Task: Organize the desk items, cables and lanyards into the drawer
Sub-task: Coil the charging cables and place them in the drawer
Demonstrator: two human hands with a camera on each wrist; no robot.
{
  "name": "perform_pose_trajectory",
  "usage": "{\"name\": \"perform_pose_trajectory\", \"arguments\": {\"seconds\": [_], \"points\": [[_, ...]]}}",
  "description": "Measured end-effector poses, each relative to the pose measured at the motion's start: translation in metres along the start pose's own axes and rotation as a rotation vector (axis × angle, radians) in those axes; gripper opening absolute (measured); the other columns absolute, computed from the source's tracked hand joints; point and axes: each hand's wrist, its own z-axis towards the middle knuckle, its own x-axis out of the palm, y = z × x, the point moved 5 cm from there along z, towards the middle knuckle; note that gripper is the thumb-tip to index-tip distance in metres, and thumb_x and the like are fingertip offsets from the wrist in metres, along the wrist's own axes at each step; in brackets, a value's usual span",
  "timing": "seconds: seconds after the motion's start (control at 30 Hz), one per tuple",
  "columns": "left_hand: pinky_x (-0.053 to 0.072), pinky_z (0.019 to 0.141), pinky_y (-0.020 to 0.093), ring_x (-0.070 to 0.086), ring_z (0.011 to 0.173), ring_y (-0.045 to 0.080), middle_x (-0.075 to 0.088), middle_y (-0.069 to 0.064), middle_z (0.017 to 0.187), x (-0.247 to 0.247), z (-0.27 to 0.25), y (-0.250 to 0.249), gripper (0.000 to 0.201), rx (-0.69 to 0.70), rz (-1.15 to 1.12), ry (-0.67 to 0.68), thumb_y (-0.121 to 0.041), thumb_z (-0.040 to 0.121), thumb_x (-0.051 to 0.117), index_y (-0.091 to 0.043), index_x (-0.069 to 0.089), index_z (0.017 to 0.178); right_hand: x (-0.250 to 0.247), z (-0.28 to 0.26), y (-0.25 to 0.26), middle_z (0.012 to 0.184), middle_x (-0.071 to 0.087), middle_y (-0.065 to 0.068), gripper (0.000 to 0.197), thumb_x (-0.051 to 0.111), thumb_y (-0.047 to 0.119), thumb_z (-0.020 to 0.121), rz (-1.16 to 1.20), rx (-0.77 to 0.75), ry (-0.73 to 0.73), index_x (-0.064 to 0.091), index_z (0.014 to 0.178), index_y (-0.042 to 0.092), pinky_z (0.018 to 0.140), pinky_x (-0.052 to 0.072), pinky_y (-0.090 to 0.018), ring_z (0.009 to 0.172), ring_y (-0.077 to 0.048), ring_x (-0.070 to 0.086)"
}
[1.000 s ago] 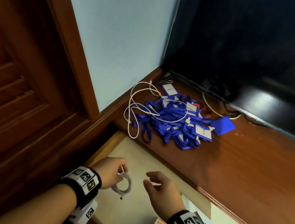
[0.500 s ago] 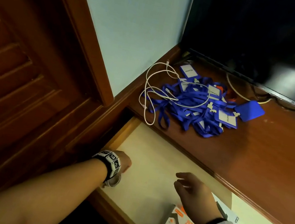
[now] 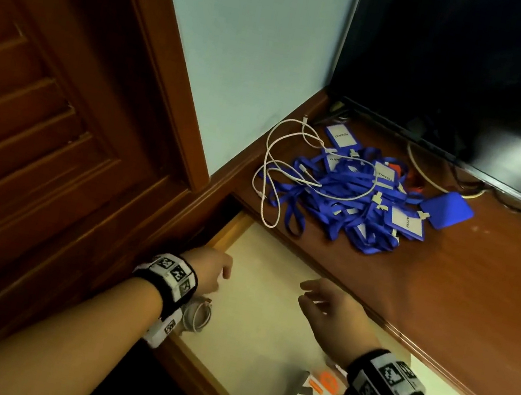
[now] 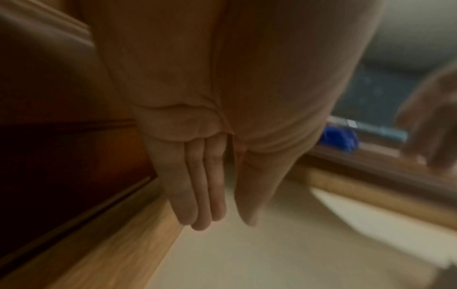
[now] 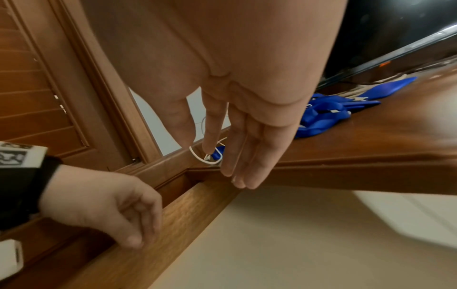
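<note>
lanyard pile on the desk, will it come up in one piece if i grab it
Probably floppy: the lanyards lie in limp tangled loops. Likely light, being thin straps and card holders. The white cable is draped over them and may drag along.

Ahead of you: pale blue wall (image 3: 242, 55), panelled wooden door (image 3: 31, 129) at left, reddish wooden desktop (image 3: 443, 299) under dark TV screen (image 3: 483, 73); light dim, glare on screen.
</note>
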Motion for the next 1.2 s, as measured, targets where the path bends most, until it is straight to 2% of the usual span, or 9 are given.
{"name": "perform_pose_trajectory", "arguments": {"seconds": [0.17, 0.3, 0.4, 0.6, 0.67, 0.77, 0.87, 1.0, 1.2], "points": [[0.058, 0.085, 0.033, 0.066, 0.091, 0.006, 0.069, -0.012, 0.098, -0.034, -0.030, 0.012, 0.015, 0.053, -0.391, -0.284, -0.022, 0.100, 0.064, -0.036, 0.066, 0.097, -0.010, 0.032, 0.034, 0.097, 0.069, 0.013, 0.017, 0.067, 0.031, 0.095, -0.057, -0.078, -0.066, 0.068, 0.112, 0.030, 0.076, 0.044, -0.018, 0.082, -0.003, 0.062], [0.054, 0.076, 0.027, 0.065, 0.088, 0.004, 0.070, -0.012, 0.094, -0.052, -0.055, 0.014, 0.008, 0.096, -0.530, -0.401, -0.027, 0.102, 0.062, -0.031, 0.068, 0.099, -0.020, 0.063, 0.063, 0.099, 0.069, 0.009, 0.023, 0.071, 0.030, 0.092, -0.017, -0.095, -0.143, 0.065, 0.113, 0.025, 0.082, 0.048, -0.022, 0.090, -0.011, 0.065], [0.049, 0.071, 0.021, 0.064, 0.084, 0.000, 0.070, -0.014, 0.090, -0.063, -0.065, 0.019, 0.011, 0.107, -0.608, -0.464, -0.028, 0.102, 0.062, -0.035, 0.069, 0.097, -0.027, 0.086, 0.083, 0.097, 0.066, 0.008, 0.033, 0.074, 0.041, 0.089, -0.025, -0.061, -0.215, 0.060, 0.115, 0.025, 0.081, 0.052, -0.029, 0.089, -0.015, 0.065], [0.058, 0.077, 0.027, 0.067, 0.083, 0.001, 0.073, -0.012, 0.090, -0.080, -0.071, 0.027, 0.010, 0.129, -0.667, -0.544, -0.025, 0.101, 0.063, -0.031, 0.070, 0.101, -0.011, 0.124, 0.111, 0.115, 0.054, 0.001, 0.061, 0.070, 0.071, 0.079, -0.167, -0.008, -0.127, 0.059, 0.122, 0.028, 0.071, 0.043, -0.025, 0.088, -0.013, 0.056], [0.059, 0.080, 0.029, 0.068, 0.083, 0.001, 0.073, -0.011, 0.090, -0.085, -0.071, 0.027, 0.010, 0.150, -0.674, -0.556, -0.024, 0.101, 0.062, -0.031, 0.070, 0.102, 0.000, 0.133, 0.117, 0.115, 0.049, 0.000, 0.050, 0.070, 0.067, 0.082, -0.234, 0.003, -0.063, 0.062, 0.115, 0.030, 0.069, 0.045, -0.025, 0.088, -0.014, 0.055], [0.060, 0.083, 0.031, 0.069, 0.088, 0.003, 0.072, -0.013, 0.095, -0.092, -0.071, 0.027, 0.011, 0.178, -0.693, -0.568, -0.024, 0.101, 0.062, -0.033, 0.068, 0.105, 0.010, 0.142, 0.122, 0.113, 0.052, -0.005, 0.020, 0.066, 0.050, 0.093, -0.292, -0.041, -0.057, 0.063, 0.091, 0.031, 0.087, 0.052, -0.034, 0.097, -0.023, 0.058], [0.059, 0.081, 0.029, 0.068, 0.088, 0.002, 0.070, -0.013, 0.098, -0.104, -0.071, 0.027, 0.014, 0.209, -0.692, -0.619, -0.025, 0.102, 0.062, -0.032, 0.067, 0.114, -0.002, 0.138, 0.128, 0.101, 0.062, -0.006, 0.017, 0.059, 0.039, 0.100, -0.161, -0.070, -0.196, 0.060, 0.087, 0.028, 0.080, 0.047, -0.030, 0.094, -0.026, 0.063], [0.053, 0.078, 0.018, 0.063, 0.093, -0.006, 0.065, -0.015, 0.106, -0.125, -0.072, 0.017, 0.032, 0.257, -0.728, -0.671, -0.024, 0.101, 0.063, -0.031, 0.058, 0.132, -0.055, 0.107, 0.150, 0.088, 0.071, 0.006, 0.019, 0.050, 0.035, 0.106, 0.036, -0.143, -0.389, 0.061, 0.100, 0.020, 0.073, 0.052, -0.031, 0.083, -0.015, 0.068], [0.056, 0.085, 0.025, 0.059, 0.114, 0.009, 0.052, -0.007, 0.132, -0.177, -0.078, -0.035, 0.061, 0.476, -0.725, -0.794, -0.024, 0.095, 0.072, -0.040, 0.045, 0.146, -0.171, 0.054, 0.190, 0.073, 0.071, 0.009, 0.019, 0.052, 0.034, 0.105, 0.071, -0.347, -0.707, 0.065, 0.098, 0.022, 0.072, 0.053, -0.029, 0.072, -0.008, 0.068]]}}
